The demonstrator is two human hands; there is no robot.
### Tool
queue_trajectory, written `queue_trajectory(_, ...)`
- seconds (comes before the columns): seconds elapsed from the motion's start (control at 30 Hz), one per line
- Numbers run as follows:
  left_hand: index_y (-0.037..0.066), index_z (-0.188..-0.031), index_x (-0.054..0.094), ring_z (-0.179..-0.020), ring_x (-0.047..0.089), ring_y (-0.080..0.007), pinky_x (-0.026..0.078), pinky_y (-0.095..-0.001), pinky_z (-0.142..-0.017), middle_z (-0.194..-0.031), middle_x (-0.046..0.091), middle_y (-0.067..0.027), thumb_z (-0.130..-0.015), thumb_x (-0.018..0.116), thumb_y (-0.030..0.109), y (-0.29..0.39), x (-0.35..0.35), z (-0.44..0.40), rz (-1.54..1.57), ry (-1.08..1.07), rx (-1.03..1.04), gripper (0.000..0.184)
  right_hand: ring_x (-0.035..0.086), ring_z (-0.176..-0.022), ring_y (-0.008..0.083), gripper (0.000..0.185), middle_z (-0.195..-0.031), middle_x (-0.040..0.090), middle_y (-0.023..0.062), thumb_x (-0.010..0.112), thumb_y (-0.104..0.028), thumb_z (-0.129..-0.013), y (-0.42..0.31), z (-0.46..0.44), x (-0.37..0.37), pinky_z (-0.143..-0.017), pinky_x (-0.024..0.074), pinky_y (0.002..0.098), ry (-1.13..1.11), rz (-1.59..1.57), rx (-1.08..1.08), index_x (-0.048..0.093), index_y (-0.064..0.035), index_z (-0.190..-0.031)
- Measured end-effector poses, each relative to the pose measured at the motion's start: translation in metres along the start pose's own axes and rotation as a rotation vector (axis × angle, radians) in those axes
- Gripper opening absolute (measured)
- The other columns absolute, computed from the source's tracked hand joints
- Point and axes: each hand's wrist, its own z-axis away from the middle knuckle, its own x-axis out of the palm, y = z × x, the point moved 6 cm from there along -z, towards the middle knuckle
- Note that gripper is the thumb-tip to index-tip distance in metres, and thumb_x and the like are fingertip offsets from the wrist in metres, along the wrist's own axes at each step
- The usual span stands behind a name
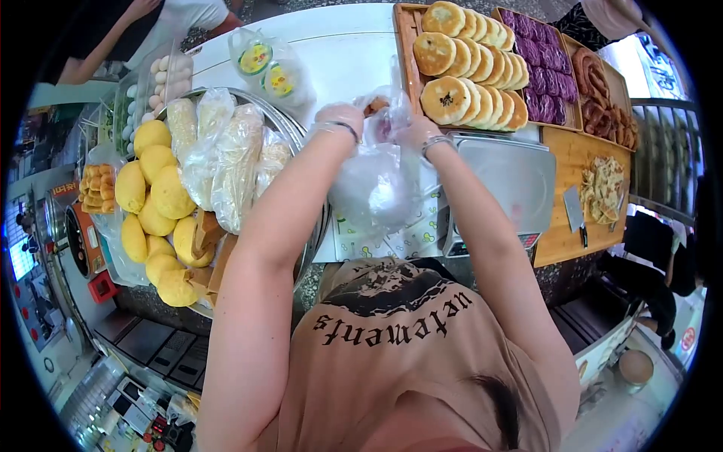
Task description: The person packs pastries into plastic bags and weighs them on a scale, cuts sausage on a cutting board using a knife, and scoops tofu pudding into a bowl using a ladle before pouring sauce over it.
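While both forearms are reaching over a smooth white surface, the left hand and right hand are holding a clear thin plastic bag between them. Left grip is clasping the bag's left side near the top; right grip is clasping the opposite side. Exact fingertip placement is getting lost in shiny film, can't tell. Brown and purple food pieces are showing through the plastic between the hands, too blurred to identify. Bag's lower part is hanging toward the person's body, over a white green-patterned sheet; can't tell if touching.

Just beyond the right hand, flat round golden-brown breads are standing in overlapping rows in a brown wooden tray. Rough-textured purple blocks are lining up beside them, glossy brown coiled pieces farther right. A silver flat-topped scale is sitting beside the right forearm; past it, a tan wooden board is carrying pale strips and a silver rectangular blade.

On the left, a round metal tray is holding domed yellow buns and pale rolls in clear wrapping. Two round yellow-and-green-labelled containers are lying in clear plastic beyond the left hand.
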Motion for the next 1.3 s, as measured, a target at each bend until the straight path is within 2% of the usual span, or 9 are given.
queue_trajectory(0.27,0.008,-0.1,0.07,-0.097,0.064,-0.0342,0.05,-0.0423,-0.087,-0.106,0.066,-0.0197,-0.085,0.053,0.024,-0.061,-0.046,-0.045,0.537,0.058,-0.019,0.028,0.063,-0.085,0.0362,0.031,-0.087,0.066,0.0211,0.056,-0.029,-0.088,-0.015,0.026,-0.022,-0.078,0.0485,0.0436,0.144,-0.012,-0.164,0.067,-0.0008,-0.087)
queue_trajectory(0.33,0.003,-0.091,0.067,-0.083,0.064,-0.0243,0.049,-0.0379,-0.071,-0.086,0.066,-0.0128,-0.081,0.058,0.026,-0.077,-0.07,-0.04,0.644,0.397,0.058,0.027,0.062,-0.084,0.0365,0.034,-0.086,0.065,0.0213,0.054,-0.032,-0.089,-0.016,0.023,-0.024,-0.078,0.0481,0.044,0.189,-0.073,-0.231,0.067,-0.0006,-0.085)
queue_trajectory(0.43,0.002,-0.092,0.064,-0.083,0.064,-0.024,0.049,-0.0361,-0.073,-0.085,0.066,-0.0137,-0.083,0.055,0.026,-0.07,-0.11,-0.014,0.024,0.499,0.115,0.027,0.062,-0.085,0.0368,0.04,-0.086,0.064,0.0219,0.051,-0.036,-0.091,-0.03,0.015,-0.016,-0.079,0.0474,0.0443,0.175,-0.141,-0.326,0.066,0.0,-0.084)
queue_trajectory(0.53,0.002,-0.098,0.064,-0.089,0.064,-0.0333,0.049,-0.0413,-0.083,-0.096,0.066,-0.018,-0.086,0.052,0.024,-0.077,-0.128,-0.007,0.624,0.456,-0.105,0.029,0.061,-0.091,0.0372,0.041,-0.092,0.065,0.0213,0.05,-0.038,-0.091,-0.054,0.002,-0.004,-0.082,0.0466,0.0436,0.061,-0.062,-0.364,0.065,-0.0007,-0.088)
queue_trajectory(0.6,0.002,-0.102,0.063,-0.096,0.062,-0.0361,0.047,-0.043,-0.088,-0.104,0.064,-0.0198,-0.086,0.052,0.025,-0.07,-0.125,-0.024,0.271,0.33,-0.035,0.031,0.06,-0.097,0.0382,0.042,-0.104,0.064,0.0201,0.051,-0.041,-0.091,-0.07,-0.011,0.022,-0.087,0.0464,0.0429,-0.131,0.236,-0.643,0.065,-0.0036,-0.104)
queue_trajectory(0.77,0.001,-0.123,0.054,-0.12,0.051,-0.0364,0.041,-0.043,-0.1,-0.125,0.055,-0.0237,-0.086,0.056,0.033,-0.06,-0.114,-0.023,0.006,0.145,-0.059,0.049,0.055,-0.111,0.0369,0.051,-0.121,0.059,0.0191,0.054,-0.043,-0.09,-0.047,0.05,-0.048,-0.097,0.0427,0.0412,0.112,-0.092,-0.319,0.055,-0.0048,-0.124)
queue_trajectory(0.87,-0.002,-0.126,0.05,-0.125,0.046,-0.0369,0.038,-0.0425,-0.104,-0.133,0.049,-0.0249,-0.085,0.059,0.033,-0.039,-0.15,0.005,0.113,0.348,0.143,0.055,0.052,-0.118,0.0351,0.055,-0.127,0.054,0.0208,0.06,-0.039,-0.089,0.001,0.127,-0.097,-0.101,0.0401,0.0402,0.501,-0.303,-0.347,0.05,-0.0014,-0.128)
queue_trajectory(1.03,-0.001,-0.132,0.046,-0.122,0.05,-0.0326,0.038,-0.0375,-0.103,-0.128,0.053,-0.0209,-0.09,0.057,0.02,0.055,-0.183,0.126,0.367,0.507,0.577,0.048,0.053,-0.116,0.0347,0.053,-0.125,0.053,0.0223,0.062,-0.031,-0.089,0.114,0.243,-0.106,-0.1,0.0408,0.04,0.505,-0.234,-0.066,0.048,0.001,-0.128)
queue_trajectory(1.3,0.003,-0.124,0.051,-0.101,0.055,-0.0137,0.043,-0.0298,-0.095,-0.105,0.06,-0.0048,-0.095,0.054,0.013,0.234,0.054,0.191,1.238,0.083,0.379,0.031,0.052,-0.117,0.0343,0.054,-0.126,0.051,0.0233,0.064,-0.024,-0.087,0.231,0.333,-0.095,-0.099,0.0425,0.039,0.544,-0.419,-0.055,0.044,0.0026,-0.13)
